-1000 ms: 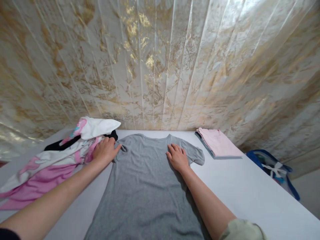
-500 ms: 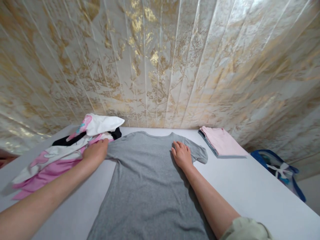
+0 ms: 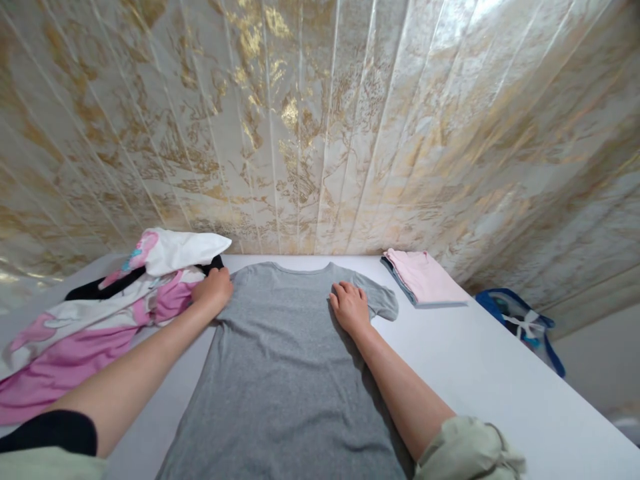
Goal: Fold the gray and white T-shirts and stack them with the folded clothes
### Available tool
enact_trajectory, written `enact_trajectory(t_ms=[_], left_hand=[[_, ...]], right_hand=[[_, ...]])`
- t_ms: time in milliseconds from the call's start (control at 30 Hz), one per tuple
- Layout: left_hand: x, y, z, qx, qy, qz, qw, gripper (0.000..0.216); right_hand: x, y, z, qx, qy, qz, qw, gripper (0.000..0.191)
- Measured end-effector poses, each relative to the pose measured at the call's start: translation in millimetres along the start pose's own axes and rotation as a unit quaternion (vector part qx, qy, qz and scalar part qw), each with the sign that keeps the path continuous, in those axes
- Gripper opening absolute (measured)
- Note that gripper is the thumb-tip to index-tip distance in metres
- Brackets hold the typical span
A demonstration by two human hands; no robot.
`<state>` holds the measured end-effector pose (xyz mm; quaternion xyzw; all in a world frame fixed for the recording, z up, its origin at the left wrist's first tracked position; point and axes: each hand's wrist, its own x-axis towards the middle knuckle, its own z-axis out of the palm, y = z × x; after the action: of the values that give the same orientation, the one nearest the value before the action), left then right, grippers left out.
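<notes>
A grey t-shirt [image 3: 290, 360] lies spread flat on the white table [image 3: 475, 373], its neck toward the wall. My left hand [image 3: 214, 289] rests on the shirt's left sleeve at the shoulder, fingers curled down onto the cloth. My right hand [image 3: 349, 305] lies on the right shoulder, its fingers bent and pressing near the right sleeve. Whether either hand pinches the fabric is hard to make out.
A heap of pink, white and black clothes [image 3: 100, 307] lies at the left of the table. A folded pink garment stack [image 3: 425, 279] sits at the back right. A blue bag [image 3: 520, 323] stands beyond the table's right edge. A gold-patterned wall [image 3: 320, 120] closes the back.
My left hand moved right from the clothes heap back onto the shirt's left sleeve. My right hand curled slightly. The view shifted a little.
</notes>
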<state>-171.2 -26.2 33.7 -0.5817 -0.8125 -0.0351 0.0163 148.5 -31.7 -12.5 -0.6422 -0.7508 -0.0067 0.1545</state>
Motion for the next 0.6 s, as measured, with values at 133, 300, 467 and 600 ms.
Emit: enact_trajectory(t_ms=[133,300,467,600], left_hand=[[2,-7,-4,0.010,0.033,0.010,0.999,0.032],[2,-11,-13,0.064,0.072,0.012,0.995,0.037],[-11,9,-6,0.055,0.076,0.070,0.993,0.038],[-24,32,16,-0.015,0.065,0.188,0.980,0.041]], right_hand=[[2,3,1,0.001,0.015,0.011,1.000,0.037],[2,3,4,0.004,0.016,0.013,1.000,0.038],[2,3,2,0.005,-0.003,0.009,1.000,0.037],[2,3,2,0.002,-0.003,0.011,1.000,0.039]])
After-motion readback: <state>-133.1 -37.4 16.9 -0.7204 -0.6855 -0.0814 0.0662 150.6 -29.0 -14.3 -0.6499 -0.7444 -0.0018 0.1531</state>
